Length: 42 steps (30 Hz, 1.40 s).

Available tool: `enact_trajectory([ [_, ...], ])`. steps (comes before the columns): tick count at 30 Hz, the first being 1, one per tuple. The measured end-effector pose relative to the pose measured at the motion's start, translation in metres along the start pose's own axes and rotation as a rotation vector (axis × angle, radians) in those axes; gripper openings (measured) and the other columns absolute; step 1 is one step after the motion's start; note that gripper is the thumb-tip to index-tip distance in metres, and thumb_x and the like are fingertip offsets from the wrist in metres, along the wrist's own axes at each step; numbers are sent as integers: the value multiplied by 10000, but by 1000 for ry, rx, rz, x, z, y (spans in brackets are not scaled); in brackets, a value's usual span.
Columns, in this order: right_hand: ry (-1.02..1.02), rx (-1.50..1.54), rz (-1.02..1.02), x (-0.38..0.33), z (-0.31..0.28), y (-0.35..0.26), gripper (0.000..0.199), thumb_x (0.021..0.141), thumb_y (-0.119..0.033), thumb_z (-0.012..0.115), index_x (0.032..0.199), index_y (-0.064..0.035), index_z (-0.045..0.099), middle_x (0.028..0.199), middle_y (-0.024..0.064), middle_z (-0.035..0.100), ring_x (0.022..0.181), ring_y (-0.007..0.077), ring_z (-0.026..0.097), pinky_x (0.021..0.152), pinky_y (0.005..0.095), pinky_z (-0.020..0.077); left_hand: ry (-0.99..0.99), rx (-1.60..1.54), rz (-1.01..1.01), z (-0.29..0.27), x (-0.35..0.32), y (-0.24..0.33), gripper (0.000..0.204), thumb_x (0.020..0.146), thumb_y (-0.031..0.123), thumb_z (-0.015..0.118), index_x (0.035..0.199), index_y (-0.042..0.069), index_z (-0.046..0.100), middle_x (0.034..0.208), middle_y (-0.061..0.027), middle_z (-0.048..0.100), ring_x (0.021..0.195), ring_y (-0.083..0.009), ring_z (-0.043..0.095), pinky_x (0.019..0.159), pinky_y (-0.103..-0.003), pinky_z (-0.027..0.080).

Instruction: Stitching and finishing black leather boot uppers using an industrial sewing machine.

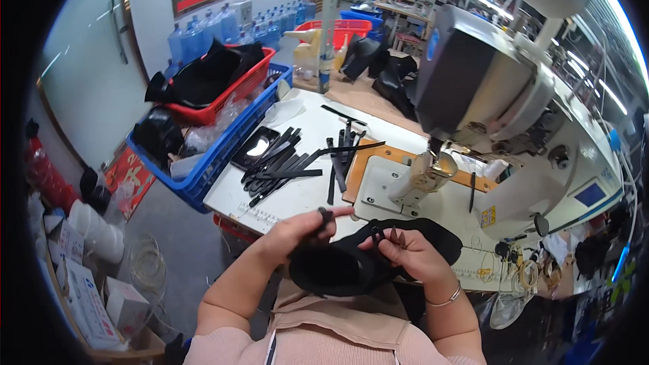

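And there it was, the black fabric piece (331, 267), right in front of the sewing machine (466, 74), between the person's two hands, its dark round opening toward the lap! The right hand (416, 255), a bracelet (444, 297) at its wrist, had its thumb and fingers narrowed on a small pointed tool (393, 235), just over the fabric. The left hand (304, 228), in front of the machine and to its left, had its index finger stretched toward the right and the others curled; something small and dark showed by that finger, but whether the hand gripped it or the fabric, I could not tell.

What a spread to the left of the machine! Black strips (284, 165) lay crisscrossed on the white table (307, 196), a shiny black tray (255, 149) touching the heap. Farther left of the machine stood a blue crate (203, 179), a red basket (226, 99) on top of it, heaped with black pieces (216, 74), and beyond, well apart from the machine, blue bottles (216, 30) crowded along the wall
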State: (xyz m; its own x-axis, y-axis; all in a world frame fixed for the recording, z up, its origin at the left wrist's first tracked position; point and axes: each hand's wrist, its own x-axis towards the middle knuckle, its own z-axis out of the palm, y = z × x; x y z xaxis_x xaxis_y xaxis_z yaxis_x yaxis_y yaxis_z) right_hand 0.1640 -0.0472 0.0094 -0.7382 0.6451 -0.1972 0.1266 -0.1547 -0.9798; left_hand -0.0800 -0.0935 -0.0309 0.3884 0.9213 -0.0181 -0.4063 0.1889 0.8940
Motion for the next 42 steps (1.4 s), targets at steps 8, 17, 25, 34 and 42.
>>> enact_trajectory([
  [8, -139, -113, -93, 7, -19, -9, 175, 873, -185, 659, 867, -10, 662, 743, -41, 591, 707, 23, 477, 655, 197, 400, 11, 560, 75, 33, 2, -18, 208, 878, 22, 584, 1077, 12, 642, 1034, -40, 653, 961, -101, 574, 844, -247, 447],
  [17, -189, -472, -9, 1, -3, -23, 210, 861, -246, 667, 882, -38, 688, 688, 22, 634, 638, 63, 511, 616, 238, 436, 106, 630, 39, 41, -1, -15, 123, 815, 51, 663, 927, 11, 697, 765, -13, 678, 742, -66, 600, 692, -219, 477],
  [25, 31, -633, -186, -7, 14, -11, 208, 836, -217, 668, 761, -26, 635, 659, 128, 582, 585, 249, 544, 543, 319, 423, 249, 552, 35, 53, -4, -27, 124, 805, 93, 652, 889, 9, 691, 698, -15, 666, 656, -52, 575, 585, -217, 455],
  [34, 133, -734, -377, -5, 16, 8, 185, 793, -180, 712, 747, -31, 612, 709, 119, 586, 684, 275, 557, 593, 352, 443, 221, 203, -138, 50, -8, -37, 180, 859, 76, 605, 1015, 8, 663, 766, -2, 633, 643, -48, 545, 569, -213, 452],
  [42, 207, -642, -211, -7, 25, 16, 211, 786, -221, 725, 764, -27, 643, 747, 120, 595, 741, 271, 585, 647, 337, 468, 229, 311, 164, 58, -15, -53, 258, 894, 9, 522, 1138, -5, 606, 880, -19, 618, 704, -53, 552, 641, -203, 480],
])
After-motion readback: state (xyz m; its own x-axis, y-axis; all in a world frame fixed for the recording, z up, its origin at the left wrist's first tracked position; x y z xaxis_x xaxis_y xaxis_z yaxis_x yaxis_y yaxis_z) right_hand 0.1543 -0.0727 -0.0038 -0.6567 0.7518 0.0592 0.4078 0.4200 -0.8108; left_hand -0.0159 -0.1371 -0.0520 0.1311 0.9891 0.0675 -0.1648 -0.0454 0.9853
